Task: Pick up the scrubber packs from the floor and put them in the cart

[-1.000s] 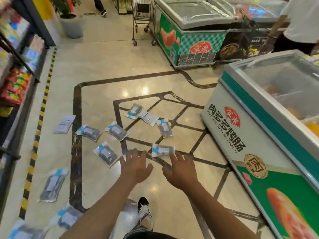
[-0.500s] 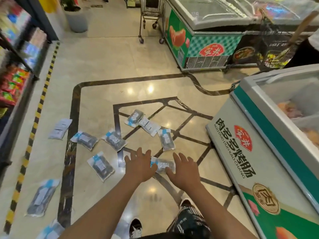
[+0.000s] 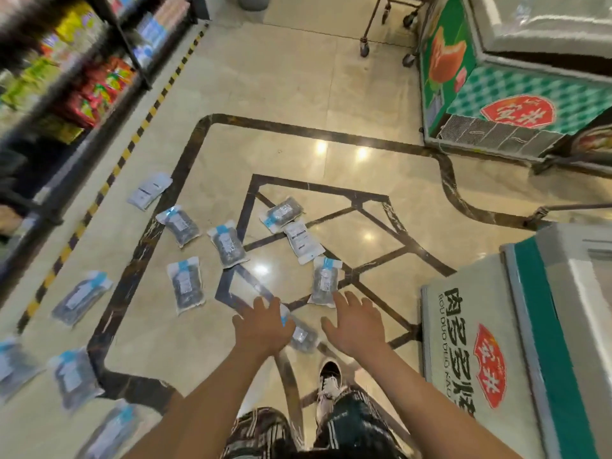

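Observation:
Several clear scrubber packs with blue tops and dark contents lie scattered on the shiny tiled floor. The nearest pack (image 3: 303, 336) lies between my two hands, partly hidden under my left hand (image 3: 263, 326). Another pack (image 3: 325, 281) lies just beyond my right hand (image 3: 356, 323). Both hands are stretched forward and down, fingers spread, holding nothing. More packs (image 3: 185, 284) (image 3: 228, 246) (image 3: 283, 212) lie further out and to the left (image 3: 81, 298). The cart (image 3: 385, 31) shows only its wheels and lower frame at the top.
A chest freezer (image 3: 496, 352) stands close on my right, another freezer (image 3: 496, 94) at the upper right. Stocked shelves (image 3: 66, 77) line the left behind a yellow-black floor stripe. My shoe (image 3: 329, 379) and patterned trousers are below my arms.
I have stepped forward and tilted down. Both hands have come nearer to the nearest pack, which now lies between them. The cart has slid up to the frame's top edge.

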Available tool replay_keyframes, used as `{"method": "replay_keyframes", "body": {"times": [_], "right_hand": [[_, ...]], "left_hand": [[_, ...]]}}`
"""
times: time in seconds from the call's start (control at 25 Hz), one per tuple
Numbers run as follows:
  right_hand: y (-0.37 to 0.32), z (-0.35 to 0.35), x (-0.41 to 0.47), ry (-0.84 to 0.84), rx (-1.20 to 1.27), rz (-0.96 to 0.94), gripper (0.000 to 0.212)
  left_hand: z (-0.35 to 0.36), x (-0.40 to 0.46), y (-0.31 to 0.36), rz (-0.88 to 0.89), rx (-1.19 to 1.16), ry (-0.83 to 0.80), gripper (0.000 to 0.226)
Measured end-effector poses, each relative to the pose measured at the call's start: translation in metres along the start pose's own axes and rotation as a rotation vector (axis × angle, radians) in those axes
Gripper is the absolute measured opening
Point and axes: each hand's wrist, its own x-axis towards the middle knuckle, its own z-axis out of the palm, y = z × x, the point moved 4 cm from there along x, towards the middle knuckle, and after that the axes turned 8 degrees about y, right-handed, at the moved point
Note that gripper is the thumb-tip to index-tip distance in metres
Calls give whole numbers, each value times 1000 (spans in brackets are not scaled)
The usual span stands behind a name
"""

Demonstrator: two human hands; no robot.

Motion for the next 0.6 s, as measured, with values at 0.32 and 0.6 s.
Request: {"method": "replay_keyframes", "body": {"times": [0.32, 0.6], "right_hand": [[50, 46, 94, -160, 19, -40, 69], [76, 207, 197, -267, 110, 36, 58]], "left_hand": [[64, 67, 41, -226, -237, -175, 70], [238, 183, 3, -543, -555, -312, 69]]}}
